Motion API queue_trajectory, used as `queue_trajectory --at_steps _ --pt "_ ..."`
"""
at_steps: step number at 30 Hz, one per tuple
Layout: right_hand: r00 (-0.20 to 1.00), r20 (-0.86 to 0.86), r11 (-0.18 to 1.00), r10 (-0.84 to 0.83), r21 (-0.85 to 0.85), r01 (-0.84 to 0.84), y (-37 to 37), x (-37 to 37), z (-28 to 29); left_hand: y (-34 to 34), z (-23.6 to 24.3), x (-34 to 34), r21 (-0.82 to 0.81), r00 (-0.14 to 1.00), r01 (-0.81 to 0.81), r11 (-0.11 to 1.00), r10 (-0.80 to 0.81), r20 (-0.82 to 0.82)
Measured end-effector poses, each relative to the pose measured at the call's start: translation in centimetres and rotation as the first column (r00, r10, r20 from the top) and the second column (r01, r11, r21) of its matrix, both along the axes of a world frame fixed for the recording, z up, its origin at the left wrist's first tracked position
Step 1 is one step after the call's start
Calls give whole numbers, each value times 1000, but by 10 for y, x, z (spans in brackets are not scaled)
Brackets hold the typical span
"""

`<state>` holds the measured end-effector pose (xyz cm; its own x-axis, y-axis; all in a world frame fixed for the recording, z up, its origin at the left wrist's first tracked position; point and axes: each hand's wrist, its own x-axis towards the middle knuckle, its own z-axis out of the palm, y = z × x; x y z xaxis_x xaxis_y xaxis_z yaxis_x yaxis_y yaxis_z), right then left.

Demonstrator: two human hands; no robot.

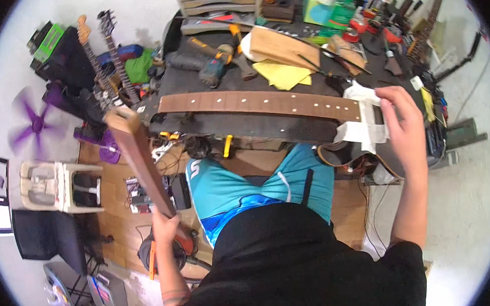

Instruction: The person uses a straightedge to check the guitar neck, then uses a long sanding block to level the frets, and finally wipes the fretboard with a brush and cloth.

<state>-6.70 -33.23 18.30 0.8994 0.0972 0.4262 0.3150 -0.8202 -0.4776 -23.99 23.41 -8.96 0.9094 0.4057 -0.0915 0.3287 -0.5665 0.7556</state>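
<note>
My left hand grips a long brown wooden beam, held upright at a slant left of the guitar. The guitar's fretboard, with pale inlay dots, lies across the bench edge. White masking tape covers the dark guitar body around the fretboard's right end. My right hand has its thumb and fingertips closed at the tape's upper right edge.
Power drills, a light wooden block and a yellow cloth sit on the dark bench. More guitars lean at back left, near a purple fan and beige chair. A vacuum stands below.
</note>
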Motion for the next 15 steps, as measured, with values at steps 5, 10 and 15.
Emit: queue_trajectory --at_steps 5,10,15 --pt "980 154 990 125 52 -135 21 0 34 -46 163 37 32 981 89 995 -93 172" --pt "920 372 757 123 565 -329 4 13 89 -126 270 116 397 779 295 869 -459 426" --pt "918 396 521 -13 787 -331 -49 24 103 -178 327 171 663 539 453 596 -776 329"
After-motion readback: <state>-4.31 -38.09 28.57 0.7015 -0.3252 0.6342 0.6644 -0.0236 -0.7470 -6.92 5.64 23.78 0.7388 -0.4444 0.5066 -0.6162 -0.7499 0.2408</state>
